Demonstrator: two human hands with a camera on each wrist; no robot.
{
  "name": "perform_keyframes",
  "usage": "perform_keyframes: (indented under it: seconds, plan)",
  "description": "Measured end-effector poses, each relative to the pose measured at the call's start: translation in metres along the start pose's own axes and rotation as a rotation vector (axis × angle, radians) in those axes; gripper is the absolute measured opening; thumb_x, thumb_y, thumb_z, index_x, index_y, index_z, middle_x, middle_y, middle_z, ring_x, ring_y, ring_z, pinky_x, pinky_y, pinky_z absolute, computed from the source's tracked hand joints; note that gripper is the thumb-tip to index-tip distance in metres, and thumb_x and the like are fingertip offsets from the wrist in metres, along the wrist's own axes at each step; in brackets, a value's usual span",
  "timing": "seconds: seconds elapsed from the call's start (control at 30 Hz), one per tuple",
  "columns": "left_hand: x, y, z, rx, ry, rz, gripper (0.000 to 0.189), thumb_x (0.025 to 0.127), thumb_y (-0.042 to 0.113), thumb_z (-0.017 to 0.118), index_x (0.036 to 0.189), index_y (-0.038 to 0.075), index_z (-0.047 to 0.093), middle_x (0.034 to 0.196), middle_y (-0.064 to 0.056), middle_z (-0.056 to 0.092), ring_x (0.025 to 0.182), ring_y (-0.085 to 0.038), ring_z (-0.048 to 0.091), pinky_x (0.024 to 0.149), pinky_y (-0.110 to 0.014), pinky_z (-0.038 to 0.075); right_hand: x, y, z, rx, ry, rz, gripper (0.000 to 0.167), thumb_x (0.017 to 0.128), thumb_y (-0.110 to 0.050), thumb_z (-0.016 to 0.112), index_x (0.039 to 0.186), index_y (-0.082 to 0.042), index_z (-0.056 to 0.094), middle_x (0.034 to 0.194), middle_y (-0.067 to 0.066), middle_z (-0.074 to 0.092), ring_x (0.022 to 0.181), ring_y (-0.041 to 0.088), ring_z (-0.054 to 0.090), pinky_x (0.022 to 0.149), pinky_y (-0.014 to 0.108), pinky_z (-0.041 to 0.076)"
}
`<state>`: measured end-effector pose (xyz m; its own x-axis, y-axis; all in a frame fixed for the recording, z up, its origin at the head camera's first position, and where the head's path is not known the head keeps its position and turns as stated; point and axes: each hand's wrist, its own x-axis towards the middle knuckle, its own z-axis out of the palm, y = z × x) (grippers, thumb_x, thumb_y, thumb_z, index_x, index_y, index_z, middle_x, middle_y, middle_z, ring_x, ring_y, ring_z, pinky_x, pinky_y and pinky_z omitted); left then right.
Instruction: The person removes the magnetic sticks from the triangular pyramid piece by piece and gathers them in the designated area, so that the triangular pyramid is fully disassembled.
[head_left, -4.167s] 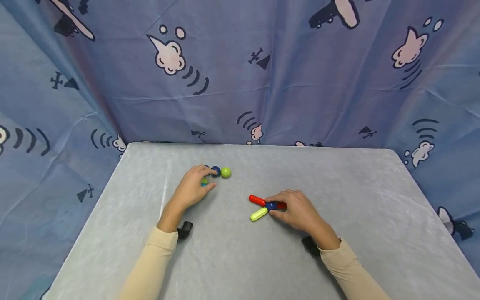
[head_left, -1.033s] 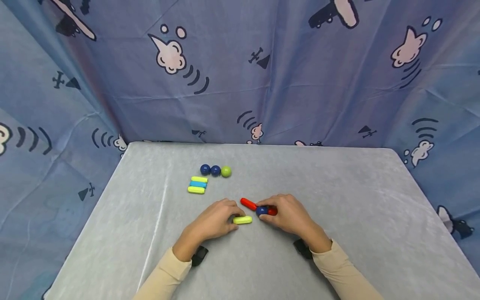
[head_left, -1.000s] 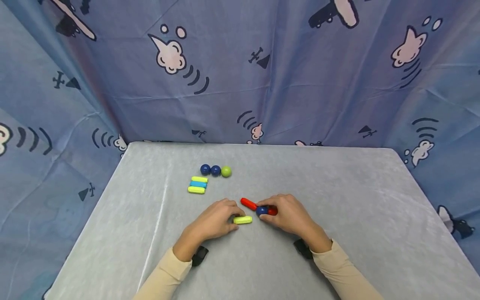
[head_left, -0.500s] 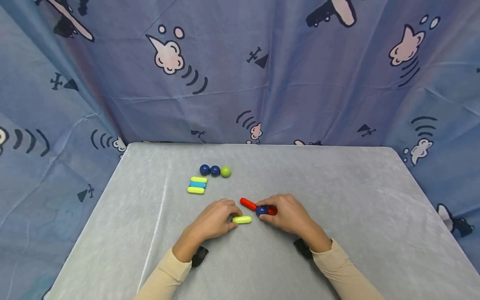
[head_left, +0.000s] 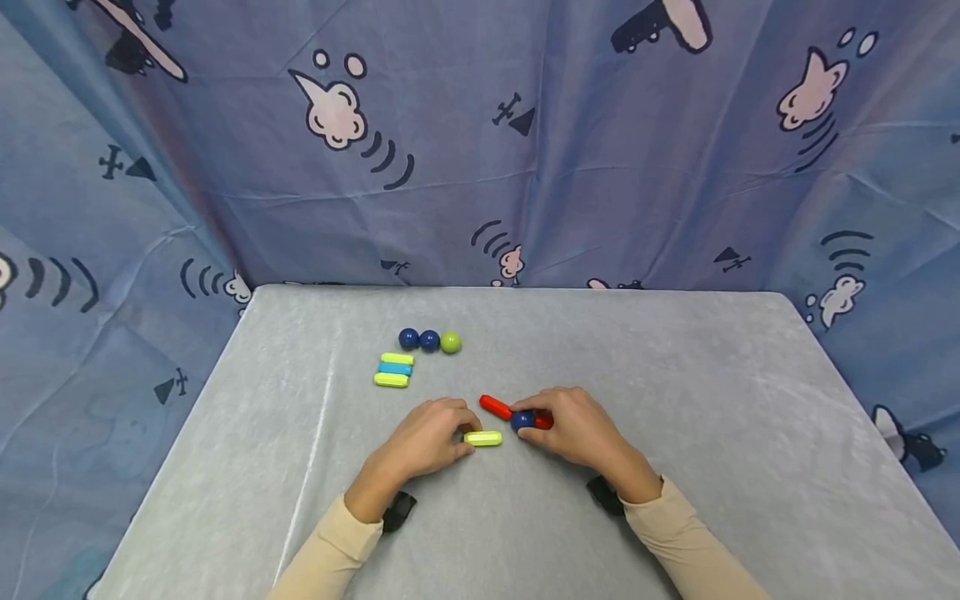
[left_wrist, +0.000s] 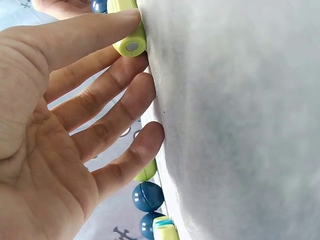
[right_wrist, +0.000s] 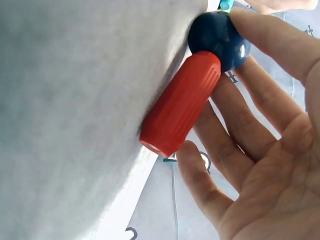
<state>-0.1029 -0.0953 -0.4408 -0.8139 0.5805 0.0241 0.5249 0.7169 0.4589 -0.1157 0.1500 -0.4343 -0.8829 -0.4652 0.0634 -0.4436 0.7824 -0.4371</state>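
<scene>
Near the middle of the table, my left hand (head_left: pixel 429 440) pinches the near end of a yellow magnetic rod (head_left: pixel 483 438) between thumb and index finger. A grey metal disc shows on the rod's end in the left wrist view. My right hand (head_left: pixel 573 425) holds a dark blue ball (right_wrist: pixel 216 39) between thumb and fingers. One red rod (head_left: pixel 496 407) runs from that ball toward the upper left. A second red rod (right_wrist: pixel 182 102) joins it on the side toward my right palm, partly hidden in the head view. The yellow rod and the ball lie a small gap apart.
Farther back on the left, two dark blue balls (head_left: pixel 429 340) and a green ball (head_left: pixel 450 342) form a row. Just in front lie two yellow rods (head_left: pixel 392 380) with a blue rod (head_left: pixel 396 368) between them. A patterned curtain (head_left: pixel 450 167) hangs behind the grey-covered table (head_left: pixel 675 375).
Since the oldest frame, my left hand has come from the far balls to the yellow rod, now off the blue ball. My right hand moved slightly left. Over the last second, both hands stay nearly still.
</scene>
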Motion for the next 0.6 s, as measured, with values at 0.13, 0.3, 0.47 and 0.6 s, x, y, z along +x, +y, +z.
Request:
perform_keyframes:
  seconds: [0.13, 0.3, 0.47, 0.6]
  plan:
    - [-0.0005, -0.0004, -0.001, -0.003, 0.006, -0.001, 0.017, 0.082, 0.018, 0.082, 0.098, 0.015, 0.076, 0.094, 0.005, 0.071, 0.087, -0.011, 0.062, 0.081, -0.031, 0.052, 0.0006, -0.0006, -0.0002, 0.001, 0.001, -0.003, 0.033, 0.078, -0.028, 0.086, 0.109, -0.022, 0.078, 0.098, -0.002, 0.076, 0.083, 0.012, 0.065, 0.077, 0.035, 0.051]
    - [-0.0008, -0.0007, -0.0026, -0.006, 0.012, -0.002, 0.016, 0.081, 0.019, 0.083, 0.094, 0.016, 0.074, 0.088, 0.006, 0.069, 0.079, -0.007, 0.057, 0.074, -0.026, 0.049, 0.0006, -0.0007, -0.0004, -0.002, -0.001, -0.002, 0.033, 0.078, -0.029, 0.086, 0.109, -0.023, 0.078, 0.099, -0.003, 0.076, 0.084, 0.012, 0.065, 0.078, 0.036, 0.051]
    - [-0.0004, -0.0022, -0.0022, -0.008, 0.01, -0.009, 0.016, 0.081, 0.018, 0.083, 0.095, 0.016, 0.075, 0.089, 0.007, 0.068, 0.08, -0.006, 0.058, 0.075, -0.026, 0.049, 0.0006, -0.0005, -0.0004, -0.001, 0.0, -0.007, 0.032, 0.078, -0.029, 0.086, 0.108, -0.023, 0.078, 0.098, -0.003, 0.076, 0.083, 0.012, 0.065, 0.077, 0.035, 0.051]
    - [-0.0006, -0.0027, -0.002, -0.022, 0.004, -0.024, 0.017, 0.081, 0.018, 0.082, 0.097, 0.016, 0.076, 0.093, 0.007, 0.068, 0.083, -0.007, 0.061, 0.077, -0.027, 0.051, 0.0003, -0.0001, -0.0001, -0.001, -0.005, -0.004, 0.032, 0.078, -0.029, 0.086, 0.109, -0.023, 0.078, 0.099, -0.002, 0.076, 0.084, 0.012, 0.065, 0.077, 0.035, 0.052]
